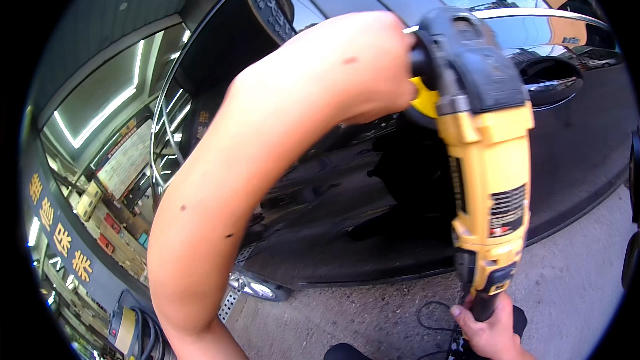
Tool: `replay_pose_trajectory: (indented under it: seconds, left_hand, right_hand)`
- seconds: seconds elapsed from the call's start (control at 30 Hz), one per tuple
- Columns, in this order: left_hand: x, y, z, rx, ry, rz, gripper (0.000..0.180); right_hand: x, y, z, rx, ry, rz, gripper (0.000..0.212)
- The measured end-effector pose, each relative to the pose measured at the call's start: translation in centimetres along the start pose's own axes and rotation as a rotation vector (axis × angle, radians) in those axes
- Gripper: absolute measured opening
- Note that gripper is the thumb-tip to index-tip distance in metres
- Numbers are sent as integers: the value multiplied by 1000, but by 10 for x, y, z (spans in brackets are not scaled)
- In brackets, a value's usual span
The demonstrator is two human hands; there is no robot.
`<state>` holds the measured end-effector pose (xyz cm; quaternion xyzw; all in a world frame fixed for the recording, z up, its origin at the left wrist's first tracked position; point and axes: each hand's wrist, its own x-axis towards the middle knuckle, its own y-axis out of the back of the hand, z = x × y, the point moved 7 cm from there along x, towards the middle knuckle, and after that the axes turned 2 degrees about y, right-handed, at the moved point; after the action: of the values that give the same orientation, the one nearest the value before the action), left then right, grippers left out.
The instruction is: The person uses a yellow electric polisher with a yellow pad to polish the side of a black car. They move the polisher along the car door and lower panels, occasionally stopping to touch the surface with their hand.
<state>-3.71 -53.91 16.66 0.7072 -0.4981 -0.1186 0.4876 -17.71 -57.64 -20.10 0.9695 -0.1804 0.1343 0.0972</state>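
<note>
A yellow and black power polisher stands long and upright in front of the glossy black car door. My left hand is closed on the black side handle by the tool's head, its fingertips mostly hidden behind the hand. Lower down, my right hand wraps round the dark rear end of the tool. Part of a yellow polishing pad shows between the head and the door; whether it touches the paint is hard to tell. My bent left forearm covers much of the panel.
Right of the tool's head is the car's door handle. A black cable trails over the grey concrete. To the left, a lit workshop opens behind a wall with yellow lettering; a yellow machine with coiled hoses stands there.
</note>
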Motion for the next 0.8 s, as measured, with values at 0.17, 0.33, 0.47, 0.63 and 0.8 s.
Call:
replay_pose_trajectory:
  seconds: [0.17, 0.33, 0.47, 0.63, 0.8]
  left_hand:
    - [-97, -13, -122, -188, 363, -87, 25]
    - [-201, -39, -229, -218, 638, -41, 21]
    - [-286, -64, -305, -268, 768, 42, 23]
    - [-321, -74, -337, -399, 1035, 15, 22]
    - [-261, -34, -292, -286, 952, -96, 25]
  right_hand:
    - [54, -74, -47, -26, 200, -105, 43]
    - [96, -151, -85, -276, 284, -349, 45]
    - [119, -218, -107, -273, 347, -521, 41]
    - [121, -211, -129, -221, 584, -459, 43]
    - [83, -157, -133, -71, 524, -582, 56]
